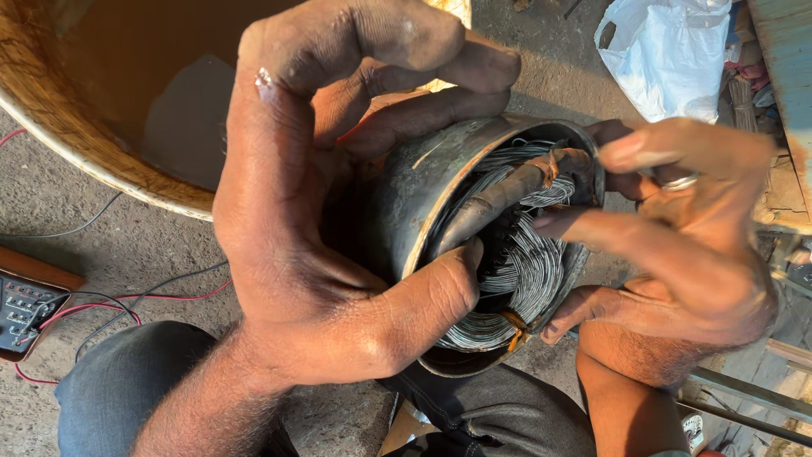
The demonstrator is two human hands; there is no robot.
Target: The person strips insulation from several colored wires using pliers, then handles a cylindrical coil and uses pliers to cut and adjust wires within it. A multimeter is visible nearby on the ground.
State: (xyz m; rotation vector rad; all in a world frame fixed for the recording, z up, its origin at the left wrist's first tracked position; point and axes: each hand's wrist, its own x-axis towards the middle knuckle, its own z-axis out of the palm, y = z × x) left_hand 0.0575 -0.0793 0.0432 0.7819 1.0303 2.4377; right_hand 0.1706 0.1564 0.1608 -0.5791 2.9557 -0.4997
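Hands meet over a motor stator housing [423, 195], a dark round metal shell propped on the person's lap between the knees, its open end tilted up toward the camera so the inside is in plain sight. The left hand [313, 220] wraps the shell from the outside, thumb hooked over the rim and fingers curled round the back, which steadies it against the pull from the other side. The right hand [685, 228], wearing a ring, reaches in from the far rim; its fingertips pinch a sleeved bundle of leads [499, 196] lying across the silver wire windings [524, 271] packed inside. A multimeter [21, 309] with red and black leads lies on the concrete floor at left, beside a large wooden-rimmed drum [76, 135].
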